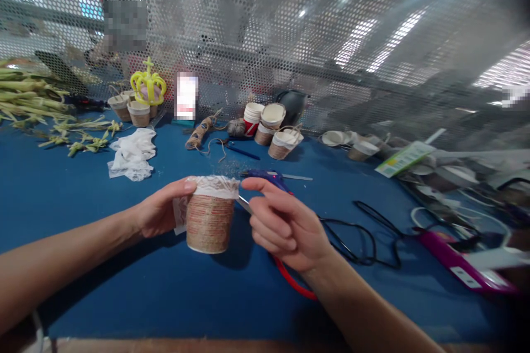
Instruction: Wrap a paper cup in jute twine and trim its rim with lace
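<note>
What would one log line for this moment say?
left hand: holds cup, thumb on lace | right hand: index finger near lace | on blue table: glue gun, white cloth

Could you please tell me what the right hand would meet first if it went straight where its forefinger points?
The right hand would probably meet the lace on the cup first, though depth is unclear.
</note>
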